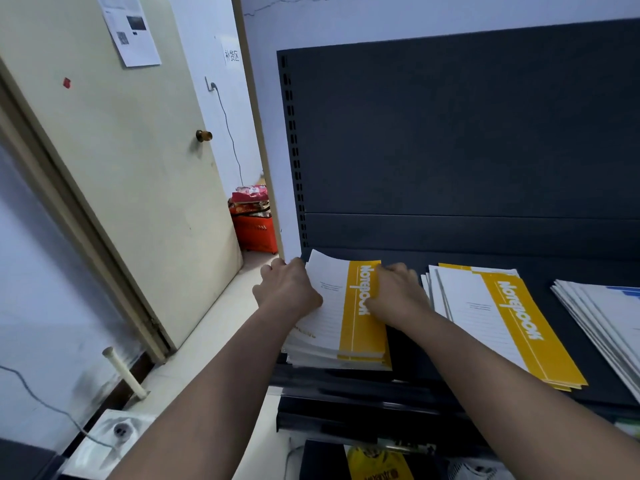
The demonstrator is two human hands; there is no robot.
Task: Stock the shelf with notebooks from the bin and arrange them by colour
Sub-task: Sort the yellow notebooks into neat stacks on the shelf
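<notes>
A stack of yellow-and-white notebooks [341, 327] lies at the left end of the dark shelf [408, 379]. My left hand [289, 285] grips the stack's left edge. My right hand [398, 292] presses on its right side, fingers curled over the top cover. A second yellow-and-white stack [498, 320] lies to the right, fanned a little. At the far right lies a stack with white covers and a blue strip [602, 306], partly cut off by the frame edge.
The shelf's dark back panel [450, 133] rises behind the stacks. To the left stands an open cream door [121, 168]; a red basket of packets [254, 226] sits on the floor beyond it. Lower shelves hold a yellow item [377, 465].
</notes>
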